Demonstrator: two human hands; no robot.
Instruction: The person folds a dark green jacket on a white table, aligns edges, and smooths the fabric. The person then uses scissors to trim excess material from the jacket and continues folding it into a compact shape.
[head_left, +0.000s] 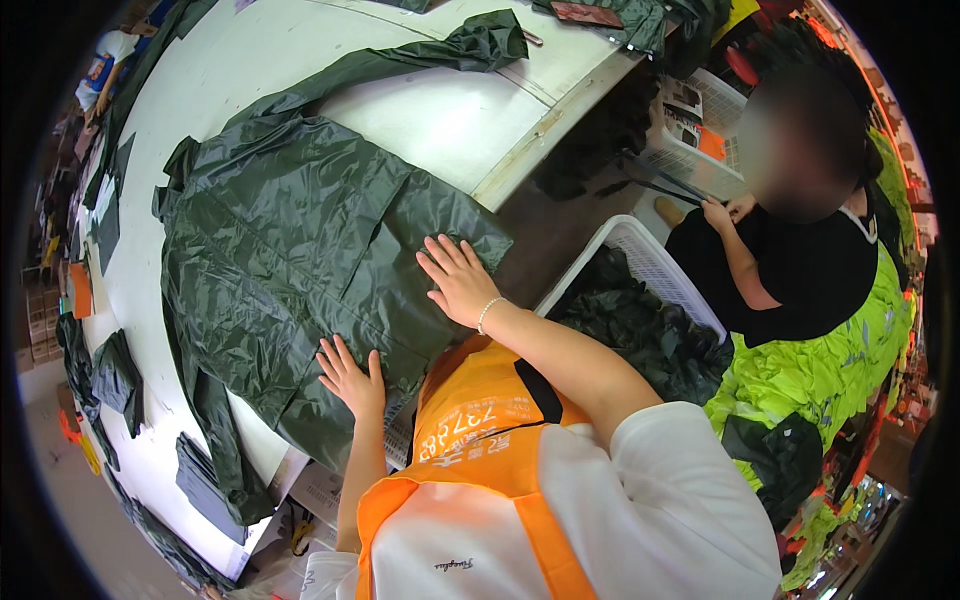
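Observation:
A dark green glossy rain jacket point(290, 240) lies spread flat on a white table point(440, 120), one sleeve stretched toward the far edge, the other hanging off the near side. My left hand point(350, 375) rests flat on the jacket's near hem, fingers apart. My right hand point(458, 278) presses flat on the jacket's lower corner near the table edge, a bead bracelet on its wrist. Neither hand grips anything. I wear a white shirt under an orange apron.
A white plastic basket point(655, 265) of dark green garments stands to my right. Another person in black sits beyond it beside a second white basket point(700, 150). Folded dark pieces point(115, 375) lie along the table's left side. Bright green fabric point(830, 370) is piled at right.

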